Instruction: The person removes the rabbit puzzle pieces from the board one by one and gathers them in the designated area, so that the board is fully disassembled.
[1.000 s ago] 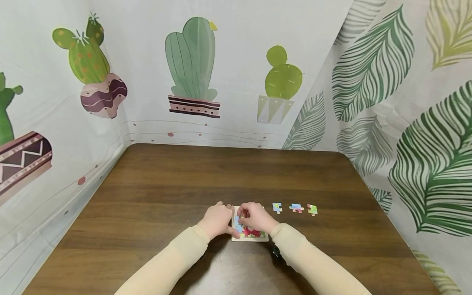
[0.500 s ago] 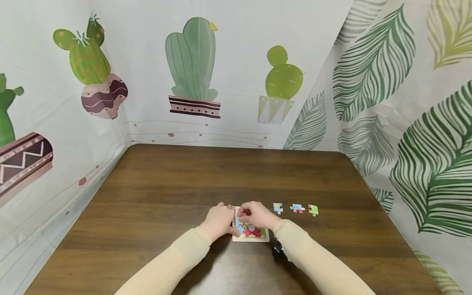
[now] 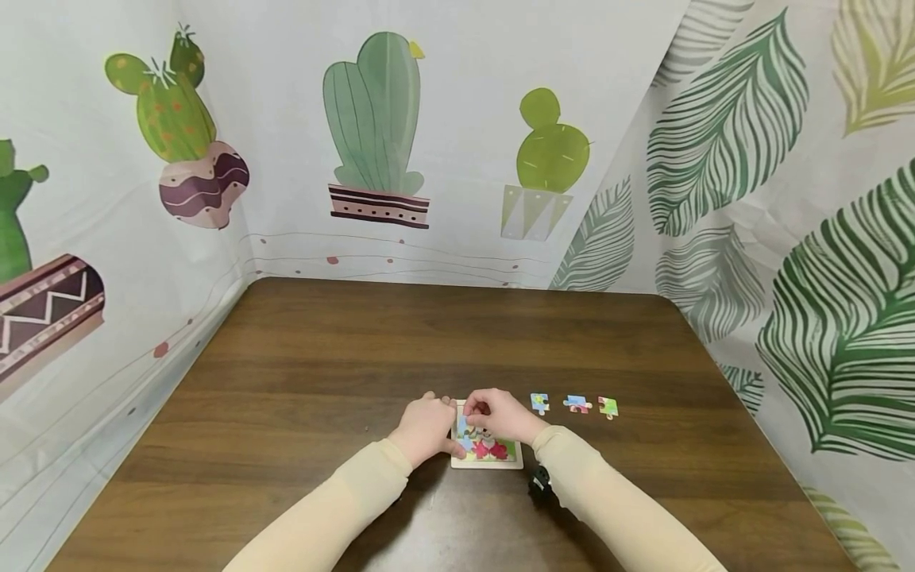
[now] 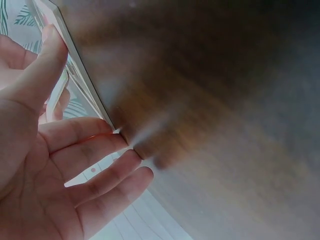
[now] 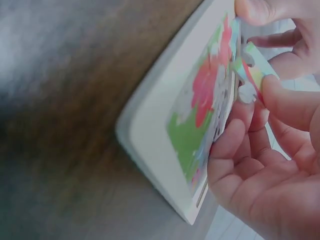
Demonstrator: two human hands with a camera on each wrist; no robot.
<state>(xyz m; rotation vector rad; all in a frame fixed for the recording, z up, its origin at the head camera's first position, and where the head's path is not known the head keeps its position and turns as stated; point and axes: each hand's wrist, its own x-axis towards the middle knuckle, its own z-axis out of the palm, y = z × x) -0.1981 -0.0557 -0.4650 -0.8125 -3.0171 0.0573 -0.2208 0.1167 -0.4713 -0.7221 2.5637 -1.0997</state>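
A small jigsaw puzzle in a pale tray [image 3: 500,465] lies on the table, partly filled with a red, green and blue picture. My left hand [image 3: 423,427] rests at the tray's left side; the left wrist view shows its thumb [image 4: 50,47] on the rim and fairly straight fingertips touching the edge. Over the upper part of the tray, my right hand [image 3: 502,415] pinches a puzzle piece [image 5: 256,75] between thumb and finger. The right wrist view shows that piece tilted, coloured green, red and yellow. My hands cover part of the tray in the head view.
Several loose items lie around: a blue puzzle piece [image 3: 539,403], a blue-and-pink piece [image 3: 577,403] and a green piece [image 3: 608,407] to the right of the tray. A brown wooden table [image 3: 357,334] meets a printed cloth backdrop [image 3: 465,254] behind and at the sides.
My right hand has shifted slightly over the tray, still pinching the puzzle piece, and more of the picture shows beneath it. The left hand stays at the tray's left side.
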